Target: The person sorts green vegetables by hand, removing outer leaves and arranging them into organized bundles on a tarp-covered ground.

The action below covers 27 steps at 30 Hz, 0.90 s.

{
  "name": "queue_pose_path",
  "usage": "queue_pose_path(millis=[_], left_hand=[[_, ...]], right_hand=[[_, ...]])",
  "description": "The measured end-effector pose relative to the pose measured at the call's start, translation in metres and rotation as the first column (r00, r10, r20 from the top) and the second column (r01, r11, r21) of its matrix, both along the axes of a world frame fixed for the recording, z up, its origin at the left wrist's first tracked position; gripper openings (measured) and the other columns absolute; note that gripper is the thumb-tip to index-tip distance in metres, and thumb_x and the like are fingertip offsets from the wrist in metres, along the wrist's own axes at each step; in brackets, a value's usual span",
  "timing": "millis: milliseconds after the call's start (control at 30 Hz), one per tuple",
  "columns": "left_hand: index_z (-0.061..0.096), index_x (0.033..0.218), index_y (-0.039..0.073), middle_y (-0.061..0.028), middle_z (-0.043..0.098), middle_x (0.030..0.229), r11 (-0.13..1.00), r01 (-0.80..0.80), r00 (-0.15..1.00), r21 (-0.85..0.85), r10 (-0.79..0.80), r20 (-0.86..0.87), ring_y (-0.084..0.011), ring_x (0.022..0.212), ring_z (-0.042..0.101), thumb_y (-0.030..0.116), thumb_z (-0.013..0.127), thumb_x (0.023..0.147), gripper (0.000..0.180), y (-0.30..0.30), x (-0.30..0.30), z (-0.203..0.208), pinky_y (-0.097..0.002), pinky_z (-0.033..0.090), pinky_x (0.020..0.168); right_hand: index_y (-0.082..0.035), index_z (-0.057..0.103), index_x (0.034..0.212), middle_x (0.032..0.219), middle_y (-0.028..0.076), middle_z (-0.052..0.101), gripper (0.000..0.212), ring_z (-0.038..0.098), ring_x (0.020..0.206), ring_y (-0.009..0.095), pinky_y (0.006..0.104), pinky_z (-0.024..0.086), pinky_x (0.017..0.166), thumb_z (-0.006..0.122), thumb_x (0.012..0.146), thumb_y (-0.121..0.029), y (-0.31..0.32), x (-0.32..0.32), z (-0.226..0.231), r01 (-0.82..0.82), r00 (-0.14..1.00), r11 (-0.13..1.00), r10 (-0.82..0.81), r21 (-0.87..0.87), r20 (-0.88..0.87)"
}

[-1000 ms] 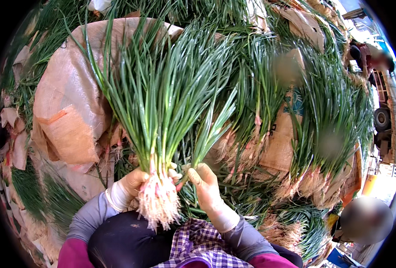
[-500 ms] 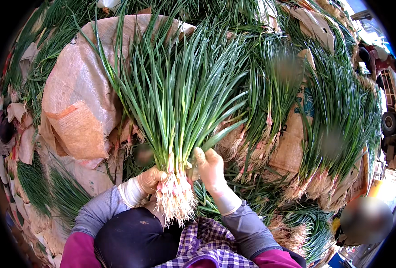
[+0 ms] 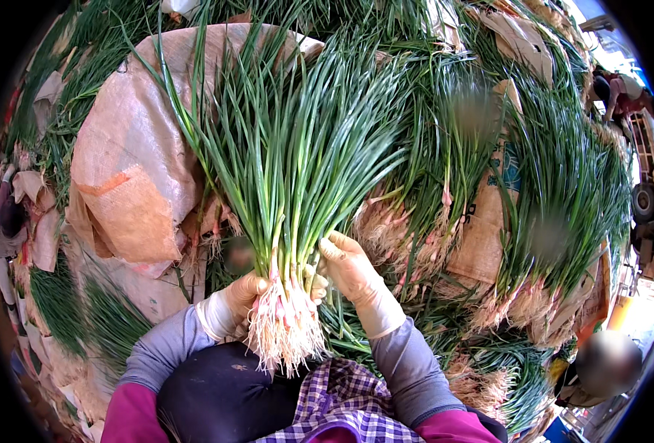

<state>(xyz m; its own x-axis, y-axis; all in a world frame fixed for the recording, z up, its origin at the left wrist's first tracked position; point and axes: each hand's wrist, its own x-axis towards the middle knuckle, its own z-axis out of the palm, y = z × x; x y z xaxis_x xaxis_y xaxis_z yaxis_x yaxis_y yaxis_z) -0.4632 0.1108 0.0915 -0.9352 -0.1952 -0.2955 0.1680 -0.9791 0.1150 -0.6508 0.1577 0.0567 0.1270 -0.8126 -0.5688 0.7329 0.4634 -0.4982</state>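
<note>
A thick bunch of green garlic (image 3: 290, 199) stands upright in front of me, its long flat green leaves fanned outward. Pale pinkish bulb ends and stringy roots hang down over my lap. My left hand (image 3: 242, 295), in a thin pale glove, closes round the left side of the stems just above the bulbs. On the other side my right hand (image 3: 350, 273), gloved too, has thumb and forefinger pinched at the outer stems. Its other fingers curl against the lower stalks, partly hidden behind them.
Loose green garlic (image 3: 556, 199) lies in heaps to the right and far side. A pale woven sack (image 3: 135, 162) bulges at the left, and another woven sack (image 3: 474, 244) lies among the right-hand plants. Other people (image 3: 626, 92) are at the far right and left edges.
The bunch's root end has shifted slightly left and spread wider. My right hand has turned and come in against the stems. A broad leaf beside it no longer sticks out to the right.
</note>
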Motion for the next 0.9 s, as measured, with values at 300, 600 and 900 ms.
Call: queue_pose_path(millis=[300, 600, 900], left_hand=[[0.044, 0.128, 0.001, -0.0193, 0.052, 0.123, 0.999, -0.002, 1.0, 0.036, 0.002, 0.013, -0.0325, 0.11, 0.054, 0.04, 0.076, 0.068, 0.078, 0.004, 0.011, -0.012, -0.0464, 0.043, 0.096], [0.046, 0.123, 0.004, -0.0149, 0.053, 0.117, 0.997, -0.045, 0.993, 0.059, 0.051, -0.103, -0.031, 0.102, 0.054, 0.037, 0.07, 0.073, 0.064, 0.0, 0.011, 0.002, -0.0465, 0.04, 0.094], [0.047, 0.125, 0.007, -0.0114, 0.053, 0.119, 0.999, -0.026, 0.994, 0.039, 0.022, 0.103, -0.0315, 0.108, 0.053, 0.028, 0.076, 0.07, 0.066, -0.003, 0.027, -0.016, -0.0559, 0.039, 0.098]], right_hand=[[-0.003, 0.055, 0.104, 0.088, 0.006, 0.061, 0.015, 0.056, 0.075, 0.012, 0.026, 0.047, 0.066, 0.053, 0.093, -0.013, 0.001, 0.003, 0.013, -0.091, 0.996, 0.984, 0.089, 0.152, 0.022], [-0.003, 0.059, 0.1, 0.085, 0.008, 0.064, 0.016, 0.06, 0.068, 0.015, 0.027, 0.051, 0.061, 0.061, 0.087, -0.012, 0.01, 0.029, 0.009, 0.189, 0.939, 0.98, -0.2, 0.066, 0.278], [-0.001, 0.066, 0.097, 0.087, 0.018, 0.067, 0.036, 0.066, 0.079, 0.029, 0.0378, 0.053, 0.075, 0.057, 0.089, -0.035, -0.012, -0.064, -0.062, -0.081, 0.187, 0.871, 0.49, 0.484, -0.851]])
